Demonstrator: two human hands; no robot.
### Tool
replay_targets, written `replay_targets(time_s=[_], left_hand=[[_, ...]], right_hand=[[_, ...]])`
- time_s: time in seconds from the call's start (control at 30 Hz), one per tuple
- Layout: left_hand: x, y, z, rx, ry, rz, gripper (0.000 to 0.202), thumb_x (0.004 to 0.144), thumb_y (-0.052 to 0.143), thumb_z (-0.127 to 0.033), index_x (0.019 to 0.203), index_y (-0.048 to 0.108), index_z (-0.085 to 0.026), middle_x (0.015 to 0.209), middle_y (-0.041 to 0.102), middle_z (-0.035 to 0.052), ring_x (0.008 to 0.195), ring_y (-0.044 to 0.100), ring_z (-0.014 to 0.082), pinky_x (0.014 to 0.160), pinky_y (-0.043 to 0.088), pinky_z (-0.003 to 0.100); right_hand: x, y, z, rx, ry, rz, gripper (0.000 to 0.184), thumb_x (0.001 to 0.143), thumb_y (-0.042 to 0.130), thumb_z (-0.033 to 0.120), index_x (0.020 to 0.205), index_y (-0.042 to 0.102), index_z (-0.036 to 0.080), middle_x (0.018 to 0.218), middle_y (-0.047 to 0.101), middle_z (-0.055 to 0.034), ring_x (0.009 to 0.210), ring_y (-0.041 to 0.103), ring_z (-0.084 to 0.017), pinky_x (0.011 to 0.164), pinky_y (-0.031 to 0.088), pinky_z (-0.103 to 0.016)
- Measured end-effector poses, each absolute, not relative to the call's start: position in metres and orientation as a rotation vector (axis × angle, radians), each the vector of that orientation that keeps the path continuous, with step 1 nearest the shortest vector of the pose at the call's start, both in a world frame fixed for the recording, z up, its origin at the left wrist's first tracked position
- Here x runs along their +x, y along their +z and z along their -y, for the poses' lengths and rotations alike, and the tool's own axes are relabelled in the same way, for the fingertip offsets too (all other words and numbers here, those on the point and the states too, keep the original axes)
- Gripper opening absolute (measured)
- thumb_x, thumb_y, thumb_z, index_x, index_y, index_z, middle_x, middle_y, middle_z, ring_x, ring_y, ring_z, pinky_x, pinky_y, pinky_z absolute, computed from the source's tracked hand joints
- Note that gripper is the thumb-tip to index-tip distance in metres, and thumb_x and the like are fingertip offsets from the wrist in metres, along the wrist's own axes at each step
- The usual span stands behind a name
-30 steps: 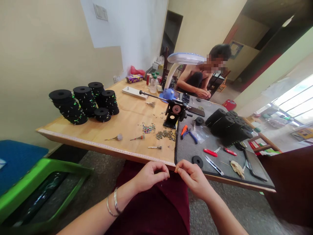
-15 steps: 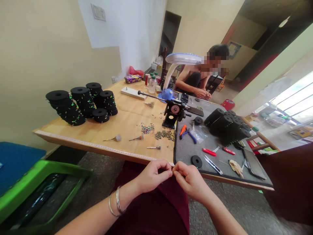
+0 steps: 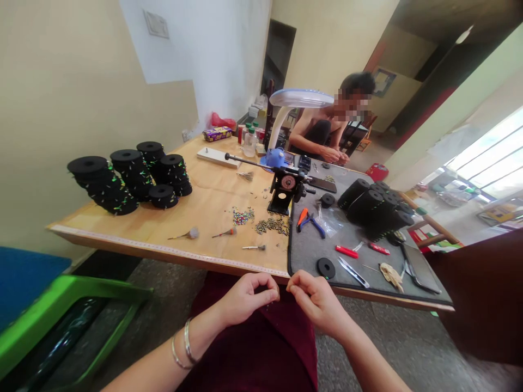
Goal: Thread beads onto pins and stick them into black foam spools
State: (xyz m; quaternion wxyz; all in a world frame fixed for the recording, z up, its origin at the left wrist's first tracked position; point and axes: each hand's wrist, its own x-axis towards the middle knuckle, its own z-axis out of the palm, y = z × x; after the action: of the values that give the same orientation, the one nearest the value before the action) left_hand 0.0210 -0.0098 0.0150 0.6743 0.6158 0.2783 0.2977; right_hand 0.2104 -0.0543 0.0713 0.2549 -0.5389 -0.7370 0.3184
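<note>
My left hand [image 3: 254, 296] and my right hand [image 3: 314, 296] are over my dark red clothing, just in front of the table edge. Thumb and forefinger are pinched together on each, with a small gap between the two hands. Whatever they pinch is too small to make out; tiny dark specks show below the left fingertips. Beyond my right hand lies a black foam spool [image 3: 326, 268] on the grey mat [image 3: 306, 256]. A pile of small metallic pieces [image 3: 272, 225] and a pile of coloured beads [image 3: 243, 216] lie farther back on the wooden table [image 3: 196, 207].
Stacks of black spools [image 3: 102, 185] stand at the left, more [image 3: 371, 207] at the right. A vise [image 3: 284, 185], a lamp [image 3: 278, 155], pliers [image 3: 312, 223], a craft knife [image 3: 353, 272] and scissors [image 3: 408, 269] occupy the table. Another person [image 3: 322, 136] sits behind it.
My hands, whose fingertips nearly met before, are now slightly farther apart, the left one having shifted left. The whole view has turned slightly. Both pinches stay closed.
</note>
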Motion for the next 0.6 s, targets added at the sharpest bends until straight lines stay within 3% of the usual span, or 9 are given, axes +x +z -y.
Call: replay_targets(time_s=[0.2,0.3,0.37,0.43,0.53,0.6], left_hand=[[0.016,0.015,0.017,1.499,0.625,-0.664,0.024,0.083,0.057,-0.036,0.071,0.059,-0.015,0.070,0.059,0.0012,0.071,0.051,0.0149,0.070,0.041,0.026],[0.009,0.009,0.021,1.704,0.521,-0.718,0.023,0.085,0.054,-0.034,0.071,0.059,-0.016,0.070,0.059,0.0006,0.069,0.051,0.0148,0.068,0.040,0.025],[0.005,0.001,0.023,1.854,0.437,-0.758,0.022,0.085,0.051,-0.032,0.071,0.059,-0.017,0.071,0.060,0.0004,0.069,0.052,0.0150,0.067,0.040,0.025],[0.001,-0.010,0.024,1.976,0.366,-0.798,0.021,0.086,0.049,-0.030,0.072,0.060,-0.019,0.073,0.062,0.0007,0.071,0.053,0.0157,0.068,0.039,0.025],[-0.001,-0.030,0.025,2.086,0.268,-0.868,0.018,0.085,0.049,-0.026,0.073,0.061,-0.020,0.077,0.064,0.0017,0.075,0.055,0.0177,0.070,0.039,0.027],[-0.002,-0.044,0.026,2.112,0.197,-0.903,0.015,0.083,0.051,-0.024,0.074,0.062,-0.021,0.078,0.065,0.0020,0.077,0.057,0.0189,0.071,0.039,0.028]], right_hand=[[0.220,0.065,0.063,-1.491,0.897,2.009,0.018,0.090,0.047,0.025,0.089,0.064,0.019,0.056,0.060,0.0047,0.050,0.052,-0.010,0.057,0.039,-0.020],[0.245,0.055,0.065,-1.654,0.615,1.892,0.021,0.089,0.051,0.031,0.100,0.065,0.021,0.075,0.071,-0.0014,0.069,0.063,-0.015,0.068,0.044,-0.023],[0.265,0.047,0.063,-1.836,0.301,1.672,0.026,0.090,0.048,0.036,0.101,0.065,0.020,0.090,0.071,-0.0067,0.080,0.064,-0.019,0.071,0.046,-0.027],[0.282,0.038,0.060,-2.037,0.118,1.530,0.031,0.088,0.050,0.041,0.105,0.062,0.018,0.090,0.069,-0.0082,0.079,0.064,-0.022,0.073,0.046,-0.032],[0.295,0.025,0.053,-2.262,0.043,1.491,0.041,0.081,0.058,0.046,0.108,0.060,0.014,0.096,0.066,-0.0137,0.087,0.062,-0.028,0.075,0.045,-0.036],[0.298,0.017,0.049,-2.301,0.083,1.493,0.038,0.078,0.062,0.045,0.103,0.061,0.015,0.099,0.065,-0.0150,0.090,0.062,-0.029,0.075,0.045,-0.036]])
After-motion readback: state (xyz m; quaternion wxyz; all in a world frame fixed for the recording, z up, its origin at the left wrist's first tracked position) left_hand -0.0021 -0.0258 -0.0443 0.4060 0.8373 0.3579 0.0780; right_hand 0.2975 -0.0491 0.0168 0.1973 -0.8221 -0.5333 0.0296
